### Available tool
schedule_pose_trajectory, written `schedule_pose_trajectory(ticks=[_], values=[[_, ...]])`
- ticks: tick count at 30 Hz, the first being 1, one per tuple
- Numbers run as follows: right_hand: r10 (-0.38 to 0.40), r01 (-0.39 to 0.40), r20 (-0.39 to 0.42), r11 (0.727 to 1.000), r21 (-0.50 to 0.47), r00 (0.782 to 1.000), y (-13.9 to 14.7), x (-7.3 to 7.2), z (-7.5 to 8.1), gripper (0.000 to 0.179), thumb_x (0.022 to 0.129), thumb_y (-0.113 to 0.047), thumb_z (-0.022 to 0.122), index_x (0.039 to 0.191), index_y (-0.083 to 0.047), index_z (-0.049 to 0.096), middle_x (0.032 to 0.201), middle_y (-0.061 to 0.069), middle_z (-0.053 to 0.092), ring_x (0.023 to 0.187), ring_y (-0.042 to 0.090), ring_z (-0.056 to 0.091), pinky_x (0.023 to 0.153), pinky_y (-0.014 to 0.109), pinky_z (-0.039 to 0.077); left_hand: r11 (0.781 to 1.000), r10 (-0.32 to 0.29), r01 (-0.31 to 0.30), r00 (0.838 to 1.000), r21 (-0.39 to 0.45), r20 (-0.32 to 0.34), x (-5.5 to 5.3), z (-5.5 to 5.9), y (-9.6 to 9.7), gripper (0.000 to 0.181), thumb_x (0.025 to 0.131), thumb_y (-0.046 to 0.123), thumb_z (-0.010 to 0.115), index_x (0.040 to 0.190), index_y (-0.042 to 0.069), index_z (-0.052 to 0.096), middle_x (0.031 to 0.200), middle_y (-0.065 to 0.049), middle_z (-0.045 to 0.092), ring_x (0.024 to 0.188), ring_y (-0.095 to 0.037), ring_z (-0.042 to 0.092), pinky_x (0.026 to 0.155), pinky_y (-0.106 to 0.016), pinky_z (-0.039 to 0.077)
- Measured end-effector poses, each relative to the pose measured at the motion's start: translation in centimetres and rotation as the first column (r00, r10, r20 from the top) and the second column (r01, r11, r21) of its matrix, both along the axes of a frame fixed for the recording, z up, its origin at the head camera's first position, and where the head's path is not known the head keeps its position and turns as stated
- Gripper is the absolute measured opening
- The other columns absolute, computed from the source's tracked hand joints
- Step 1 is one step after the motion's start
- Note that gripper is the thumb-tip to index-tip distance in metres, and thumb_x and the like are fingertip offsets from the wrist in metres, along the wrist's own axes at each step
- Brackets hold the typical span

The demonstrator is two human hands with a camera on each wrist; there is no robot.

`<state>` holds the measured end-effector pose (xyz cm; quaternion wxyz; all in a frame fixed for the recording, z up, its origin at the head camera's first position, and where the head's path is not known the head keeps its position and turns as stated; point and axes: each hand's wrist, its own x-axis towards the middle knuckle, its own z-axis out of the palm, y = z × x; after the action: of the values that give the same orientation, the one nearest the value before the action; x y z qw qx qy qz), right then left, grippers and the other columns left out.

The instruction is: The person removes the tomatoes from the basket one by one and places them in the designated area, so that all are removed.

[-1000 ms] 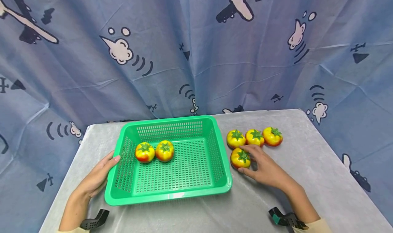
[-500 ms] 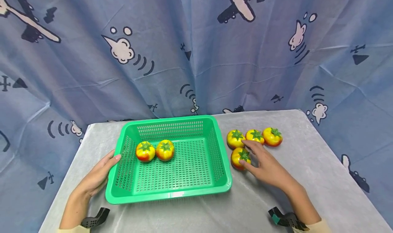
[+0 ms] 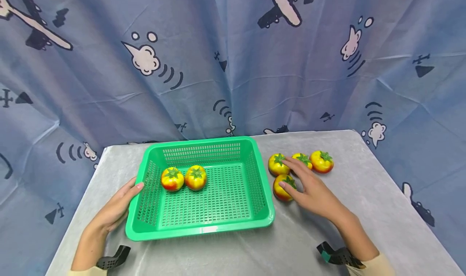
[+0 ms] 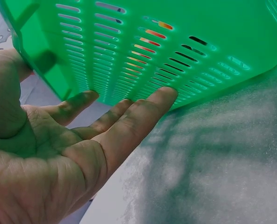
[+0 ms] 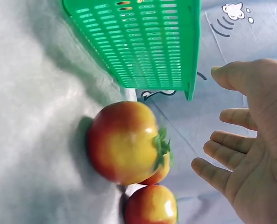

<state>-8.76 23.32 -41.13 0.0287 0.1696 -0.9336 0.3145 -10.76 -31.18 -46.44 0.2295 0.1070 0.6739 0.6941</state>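
My left hand [image 3: 113,208] holds the left side of a green plastic basket [image 3: 204,230], thumb over the rim. In the left wrist view its fingers [image 4: 133,123] lie against the slotted outer wall. Two yellow-red tomatoes [image 3: 172,179] with green star-shaped tops sit inside, side by side. Right of the basket, my right hand [image 3: 316,192] hovers over a front tomato [image 3: 281,190] and a back tomato [image 3: 276,167]. From the right wrist, a gap shows between that spread hand [image 5: 255,140] and the nearest tomato [image 5: 122,144]; it holds nothing.
Behind the right hand, two more tomatoes, a partly hidden one [image 3: 303,159] and one farther right [image 3: 322,162], lie in the back row. A grey cloth covers the table [image 3: 233,255]. Beyond its back edge hangs a blue curtain [image 3: 196,66] with airplane prints.
My right hand has come off the front tomato, its fingers lifting and spreading toward the back row. The left hand and basket stay in place.
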Motion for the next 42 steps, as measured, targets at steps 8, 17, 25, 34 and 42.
schedule_pose_trajectory(ticks=[8, 17, 25, 34, 42], values=[[0.036, -0.035, -0.053, 0.999, 0.012, 0.998, -0.8, -0.9, 2.2, 0.06, 0.104, -0.028, 0.07, 0.157, -0.01, 0.049, 0.166, 0.018, 0.042, 0.151, 0.046, 0.043, 0.116, 0.071, 0.044, 1.0, -0.015, 0.015, 1.0, -0.003, -0.008, -0.4, 0.0, 0.2, 0.071, 0.118, 0.03, 0.033, 0.166, -0.005, -0.006, 0.128, 0.002, 0.073, 0.11, -0.018, 0.076, 0.091, -0.04, 0.067], [0.101, -0.096, -0.083, 0.993, 0.063, 0.991, -2.6, -2.3, 4.0, 0.063, 0.103, -0.027, 0.072, 0.159, -0.013, 0.048, 0.166, 0.015, 0.043, 0.124, 0.034, 0.063, 0.097, 0.051, 0.058, 1.0, -0.012, 0.012, 1.0, 0.007, 0.004, -0.1, 0.0, -0.1, 0.072, 0.118, 0.03, 0.032, 0.166, -0.005, -0.009, 0.129, 0.004, 0.072, 0.112, -0.017, 0.076, 0.091, -0.039, 0.067], [0.154, -0.151, -0.043, 0.986, 0.067, 0.987, -4.4, -3.1, 5.4, 0.065, 0.102, -0.027, 0.072, 0.16, -0.011, 0.046, 0.169, 0.014, 0.039, 0.152, 0.041, 0.045, 0.118, 0.066, 0.046, 1.0, 0.007, -0.007, 1.0, -0.017, 0.005, 0.0, 0.0, 0.0, 0.073, 0.118, 0.032, 0.032, 0.167, -0.003, -0.008, 0.128, 0.006, 0.072, 0.112, -0.016, 0.075, 0.091, -0.038, 0.066], [0.224, -0.22, -0.026, 0.968, 0.118, 0.974, -6.4, -4.0, 6.2, 0.064, 0.104, -0.035, 0.07, 0.159, -0.013, 0.047, 0.168, 0.014, 0.04, 0.141, 0.038, 0.057, 0.114, 0.061, 0.052, 0.999, 0.021, -0.021, 1.0, -0.04, 0.002, 0.1, 0.1, 0.1, 0.073, 0.118, 0.033, 0.033, 0.167, -0.003, -0.008, 0.128, 0.006, 0.071, 0.112, -0.016, 0.075, 0.091, -0.038, 0.066], [0.281, -0.282, 0.027, 0.953, 0.109, 0.959, -8.5, -5.0, 6.4, 0.063, 0.104, -0.034, 0.068, 0.16, -0.015, 0.047, 0.168, 0.013, 0.039, 0.142, 0.037, 0.057, 0.115, 0.061, 0.051, 1.0, 0.012, -0.012, 1.0, -0.002, 0.002, 0.2, 0.0, 0.0, 0.071, 0.118, 0.03, 0.033, 0.167, -0.005, -0.007, 0.129, 0.005, 0.072, 0.112, -0.016, 0.075, 0.091, -0.037, 0.066]])
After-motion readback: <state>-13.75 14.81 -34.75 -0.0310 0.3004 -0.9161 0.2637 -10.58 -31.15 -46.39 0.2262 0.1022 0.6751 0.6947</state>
